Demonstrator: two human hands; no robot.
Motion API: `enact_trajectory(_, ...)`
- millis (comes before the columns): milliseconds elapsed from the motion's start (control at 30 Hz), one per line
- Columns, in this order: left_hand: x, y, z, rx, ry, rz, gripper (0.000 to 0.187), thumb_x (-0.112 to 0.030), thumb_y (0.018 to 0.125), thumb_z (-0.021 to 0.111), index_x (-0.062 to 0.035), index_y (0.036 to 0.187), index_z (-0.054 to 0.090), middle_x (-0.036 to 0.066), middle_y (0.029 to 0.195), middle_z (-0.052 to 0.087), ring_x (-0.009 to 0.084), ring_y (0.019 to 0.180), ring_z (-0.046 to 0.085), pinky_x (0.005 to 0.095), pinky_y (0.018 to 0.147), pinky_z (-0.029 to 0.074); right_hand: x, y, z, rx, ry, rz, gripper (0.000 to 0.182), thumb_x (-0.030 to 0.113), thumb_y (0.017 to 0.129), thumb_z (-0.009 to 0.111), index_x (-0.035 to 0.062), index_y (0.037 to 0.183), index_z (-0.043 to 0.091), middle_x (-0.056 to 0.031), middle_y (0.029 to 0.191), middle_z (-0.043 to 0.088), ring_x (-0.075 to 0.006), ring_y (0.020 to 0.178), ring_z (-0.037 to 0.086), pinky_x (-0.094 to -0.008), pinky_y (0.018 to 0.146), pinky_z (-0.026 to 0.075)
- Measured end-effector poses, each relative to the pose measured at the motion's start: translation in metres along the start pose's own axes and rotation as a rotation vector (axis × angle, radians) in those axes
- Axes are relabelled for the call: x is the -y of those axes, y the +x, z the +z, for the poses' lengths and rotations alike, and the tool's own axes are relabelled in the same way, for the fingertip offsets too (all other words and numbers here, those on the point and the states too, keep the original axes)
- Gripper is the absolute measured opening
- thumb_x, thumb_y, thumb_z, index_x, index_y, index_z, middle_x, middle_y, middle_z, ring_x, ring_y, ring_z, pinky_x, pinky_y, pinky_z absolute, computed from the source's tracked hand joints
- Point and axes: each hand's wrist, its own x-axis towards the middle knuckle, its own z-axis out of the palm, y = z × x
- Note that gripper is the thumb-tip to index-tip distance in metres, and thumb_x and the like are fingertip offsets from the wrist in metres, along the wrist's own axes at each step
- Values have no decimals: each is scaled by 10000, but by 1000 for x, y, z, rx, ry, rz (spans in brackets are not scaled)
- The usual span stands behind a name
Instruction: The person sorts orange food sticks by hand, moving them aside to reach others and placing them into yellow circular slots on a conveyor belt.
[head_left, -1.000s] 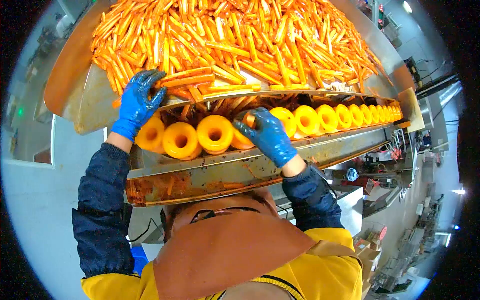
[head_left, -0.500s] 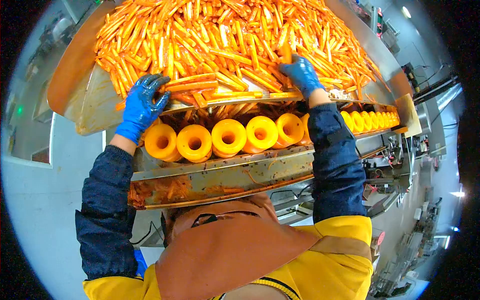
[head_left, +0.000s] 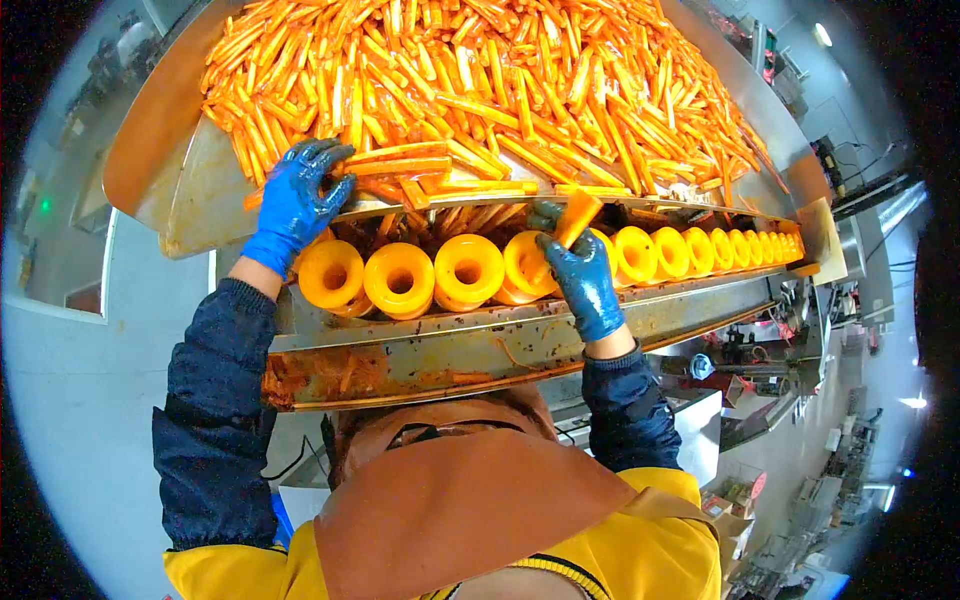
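My left hand [head_left: 298, 198], in a wet blue glove, is at the front left edge of the metal tray [head_left: 182, 205]. Its thumb and fingers close around the ends of a few orange, sauce-coated strips [head_left: 405, 160]. My right hand [head_left: 583, 275], gloved in blue too, is over the row of yellow funnel-shaped cups [head_left: 467, 272]. Between its thumb and fingers it grips a short, thick orange piece [head_left: 577, 218], tilted up to the right. The hand hides part of the cups behind it.
A big heap of orange strips [head_left: 480, 80] covers the tray. Below the cups runs a sauce-stained metal ledge [head_left: 440, 362]. A brown apron [head_left: 460, 510] lies between my arms. Machines and boxes [head_left: 735, 490] stand at the right.
My right hand has come down from the heap to the yellow cups, with the orange piece in its grip. My left hand stays by the same strips.
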Motion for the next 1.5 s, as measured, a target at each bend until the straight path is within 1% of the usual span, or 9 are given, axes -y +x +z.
enact_trajectory(233,-1,-1,2,-58,16,27,329,-240,800,653,-117,1105,642,147,1099,613,329,1041,559,407,931,442,18,-8,43,103,96,167,244,172,856,663,14,1042,648,-60,934,674,-117,830,604,-275,716,484)
enact_trajectory(333,0,0,1,-82,9,32,317,-253,786,662,-121,1075,658,137,1075,621,324,1004,573,403,903,460,30,4,28,109,-111,-147,347,245,788,746,16,1032,653,-91,949,679,-139,856,628,-293,778,501)
enact_trajectory(533,1,0,2,-37,-2,9,332,-241,810,651,-111,1115,632,158,1109,607,341,1070,547,412,958,423,36,65,-62,98,-1129,-250,418,317,711,769,78,1033,651,-154,1001,650,-325,936,620,-387,799,502)
enact_trajectory(667,-4,0,-1,-116,9,44,306,-248,789,659,-120,1067,661,139,1068,625,321,1006,576,403,902,462,56,80,-74,287,-1028,-254,228,198,746,732,44,899,663,-142,928,659,-303,872,632,-360,780,496)
enact_trajectory(867,1,-2,4,-106,2,30,305,-260,791,655,-124,1064,664,144,1080,625,328,1021,572,406,907,458,75,13,-4,194,58,-34,173,136,844,666,23,974,664,-44,918,671,-82,837,587,-269,762,487)
enact_trajectory(1067,-4,0,-5,-16,6,-31,356,-301,808,642,-142,1126,641,133,1160,608,339,1118,532,426,988,406,40,21,25,363,-81,-52,482,414,780,708,26,1059,648,-163,990,663,-281,924,645,-354,813,505)
enact_trajectory(1233,-7,1,-5,-115,22,34,304,-248,770,667,-126,1048,657,127,1091,627,334,1019,562,426,908,453,63,90,6,-144,-1046,-462,290,282,802,654,29,944,661,-159,844,658,-341,811,646,-426,724,526)
enact_trajectory(1333,-5,0,-6,-56,-10,5,332,-242,784,653,-117,1092,645,143,1106,614,341,1049,557,424,936,438,53,128,16,100,-1322,-207,191,122,761,549,45,885,673,-190,888,670,-343,846,659,-436,746,532)
enact_trajectory(1500,-8,1,-7,-65,-19,4,319,-246,789,651,-112,1079,649,145,1092,616,339,1041,559,421,928,441,67,153,8,345,-1332,22,391,356,726,661,61,983,641,-181,999,655,-347,954,624,-449,823,493)
